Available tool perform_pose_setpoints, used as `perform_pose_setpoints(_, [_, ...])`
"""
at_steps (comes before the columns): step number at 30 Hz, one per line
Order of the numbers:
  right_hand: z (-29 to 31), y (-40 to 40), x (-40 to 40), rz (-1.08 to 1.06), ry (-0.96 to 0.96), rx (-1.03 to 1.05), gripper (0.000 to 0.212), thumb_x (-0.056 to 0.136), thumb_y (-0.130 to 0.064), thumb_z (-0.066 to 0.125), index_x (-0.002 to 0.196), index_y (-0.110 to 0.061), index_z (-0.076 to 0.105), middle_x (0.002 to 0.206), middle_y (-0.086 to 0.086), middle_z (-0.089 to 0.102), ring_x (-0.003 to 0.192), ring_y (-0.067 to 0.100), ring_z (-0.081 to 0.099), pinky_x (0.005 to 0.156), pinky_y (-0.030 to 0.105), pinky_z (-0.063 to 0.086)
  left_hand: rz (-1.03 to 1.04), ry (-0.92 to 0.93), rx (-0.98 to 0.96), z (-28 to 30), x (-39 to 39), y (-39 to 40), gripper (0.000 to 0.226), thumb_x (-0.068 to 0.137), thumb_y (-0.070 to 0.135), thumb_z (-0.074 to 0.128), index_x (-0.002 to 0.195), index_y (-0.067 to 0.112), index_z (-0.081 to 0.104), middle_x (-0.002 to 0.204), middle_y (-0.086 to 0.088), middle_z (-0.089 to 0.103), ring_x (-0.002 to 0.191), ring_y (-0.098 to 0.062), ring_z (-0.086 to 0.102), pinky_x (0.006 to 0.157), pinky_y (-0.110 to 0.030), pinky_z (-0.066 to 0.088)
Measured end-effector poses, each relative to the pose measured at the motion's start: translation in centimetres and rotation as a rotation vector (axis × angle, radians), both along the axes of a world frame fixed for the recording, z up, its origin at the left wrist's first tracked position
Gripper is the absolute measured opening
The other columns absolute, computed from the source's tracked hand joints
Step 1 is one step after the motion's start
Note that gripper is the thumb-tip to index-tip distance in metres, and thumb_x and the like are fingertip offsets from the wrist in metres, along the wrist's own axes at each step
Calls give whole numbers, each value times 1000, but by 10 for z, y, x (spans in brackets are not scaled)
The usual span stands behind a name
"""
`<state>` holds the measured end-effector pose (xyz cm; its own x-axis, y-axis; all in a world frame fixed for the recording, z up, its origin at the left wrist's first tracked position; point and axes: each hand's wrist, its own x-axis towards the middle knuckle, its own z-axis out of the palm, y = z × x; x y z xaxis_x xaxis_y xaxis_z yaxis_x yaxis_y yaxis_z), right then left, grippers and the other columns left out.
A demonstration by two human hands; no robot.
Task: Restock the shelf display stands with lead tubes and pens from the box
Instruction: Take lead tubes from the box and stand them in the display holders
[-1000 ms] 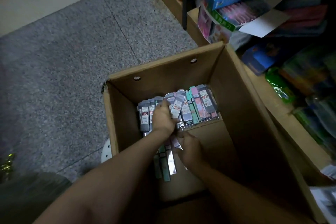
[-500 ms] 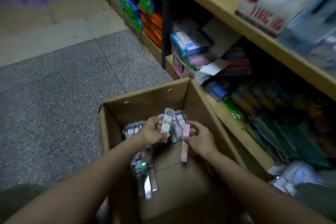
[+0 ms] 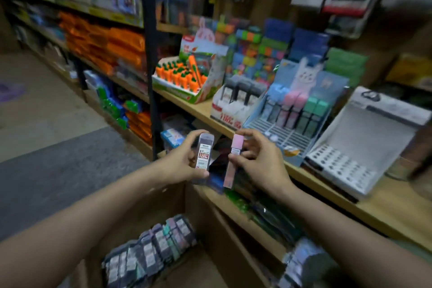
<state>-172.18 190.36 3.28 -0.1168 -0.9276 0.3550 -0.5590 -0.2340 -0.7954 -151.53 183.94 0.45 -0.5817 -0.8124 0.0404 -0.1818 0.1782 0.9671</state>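
Your left hand (image 3: 181, 162) pinches a clear, flat-sided lead tube (image 3: 203, 155) between thumb and curled fingers; the tube stands nearly upright, its white printed label facing you, its translucent cap just above the fingertips. Your right hand (image 3: 259, 161) grips a slimmer pink lead tube (image 3: 233, 161) the same way, thumb on its near face, with the pale pink cap up and the clear lower body hanging below the fingers. The two tubes are just beside each other but apart, both raised in front of the edge of the wooden shelf (image 3: 327, 192).

On that shelf, just beyond your right hand, stands the blue display stand (image 3: 280, 133): a tilted, ribbed tray with a rabbit-shaped card back, holding upright tubes with blue, pink and green caps in its rear row. To the right of that stand sits a white stand (image 3: 346, 166), a sloped panel pierced with rows of round holes. To its left are a white carton of dark-capped items (image 3: 236, 100) and a carton of orange carrot-shaped items (image 3: 182, 75).

Below your hands, well under the shelf edge, the brown cardboard box (image 3: 203, 271) holds a blurred row of labelled lead tubes (image 3: 149, 250).
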Motion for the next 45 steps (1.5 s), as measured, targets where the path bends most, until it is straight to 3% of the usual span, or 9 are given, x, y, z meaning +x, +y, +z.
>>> perform_pose_setpoints(3, [22,17,-20,-123,94,-115,45,75,-21,82,105,-42,57,85,-18,65,73,-6,63,63,9,50,-13,60,-3,20,-25,-6,92,79,-4,73,135,49,23,103,-15,70,90,-25,71,76,-45,59])
perform_pose_setpoints(7, [48,28,-50,-221,168,-166,41,76,-23,81,104,-42,57,84,-20,65,80,-8,61,63,6,47,-102,151,-3,35,-61,-4,96,75,-4,77,132,55,26,100,-15,72,94,-34,69,76,-48,59])
perform_pose_setpoints(15, [97,24,-107,-373,289,-219,30,82,-24,77,101,-37,57,78,-14,64,78,-6,60,62,11,49,-143,188,-46,46,-102,-9,92,80,6,76,136,50,18,101,0,75,96,-19,70,88,-38,56])
perform_pose_setpoints(22, [114,-6,-125,-420,393,-220,29,82,-19,76,102,-31,57,90,-19,61,80,-8,60,60,6,48,-2,277,60,47,-113,-26,80,89,1,64,138,45,18,98,-2,73,84,-4,70,63,-17,52])
perform_pose_setpoints(26, [110,-32,-120,-423,434,-202,26,85,-14,72,104,-24,59,97,-6,62,81,2,61,70,24,54,68,236,21,43,-110,-34,83,93,5,59,143,49,9,106,5,73,97,-1,66,77,-22,49])
perform_pose_setpoints(30, [100,-52,-118,-445,439,-146,27,86,-8,71,109,-18,60,101,0,62,83,15,64,77,32,55,112,221,4,41,-109,-42,47,93,4,58,133,24,43,117,4,69,112,-12,61,99,-44,49])
perform_pose_setpoints(32, [93,-57,-118,-450,411,-126,28,87,-8,70,111,-18,60,105,2,62,85,15,64,78,31,55,122,212,-1,39,-109,-46,37,93,3,57,124,23,52,117,5,69,113,-11,61,102,-45,47])
perform_pose_setpoints(41, [91,-60,-115,-428,411,-130,31,86,-11,71,114,-19,61,106,-3,62,86,12,65,80,31,57,129,153,-8,23,-113,-50,32,93,6,58,103,36,53,111,12,68,112,-7,61,98,-34,49])
perform_pose_setpoints(45, [93,-59,-118,-409,425,-128,31,85,-11,72,112,-20,61,104,-4,61,82,6,63,76,27,57,144,157,2,20,-116,-50,28,93,8,59,103,34,54,112,11,69,109,-6,61,99,-39,49])
